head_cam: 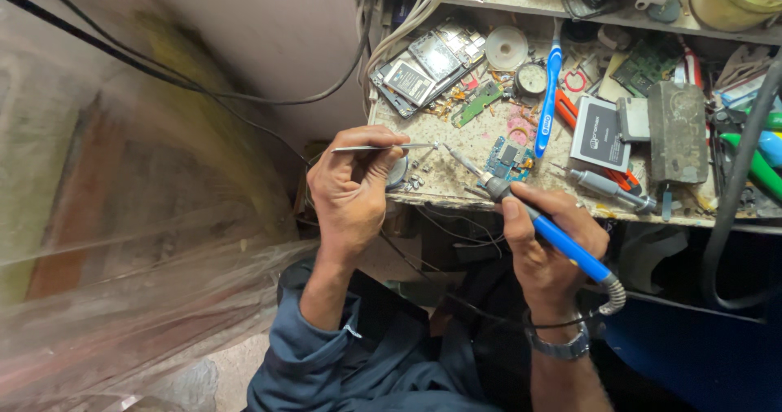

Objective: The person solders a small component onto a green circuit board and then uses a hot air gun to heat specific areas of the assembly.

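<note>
Your left hand [350,185] pinches metal tweezers [383,147], tips meeting the soldering iron [521,210] tip so both bear on one spot on the bench [456,180]. Your right hand [550,245] is closed pen-style around its blue handle. Just beyond that hand: small blue circuit board [509,158]; farther, a grey rectangular labelled pack [597,133].

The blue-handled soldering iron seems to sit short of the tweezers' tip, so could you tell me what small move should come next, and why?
Probably a short advance of the blue-handled soldering iron in the right hand toward the tip of the thin metal tweezers held by the left hand. The iron's tip lies a little to the right of the tweezers' point on the cluttered, stained workbench, and the two do not appear to meet yet.
</note>
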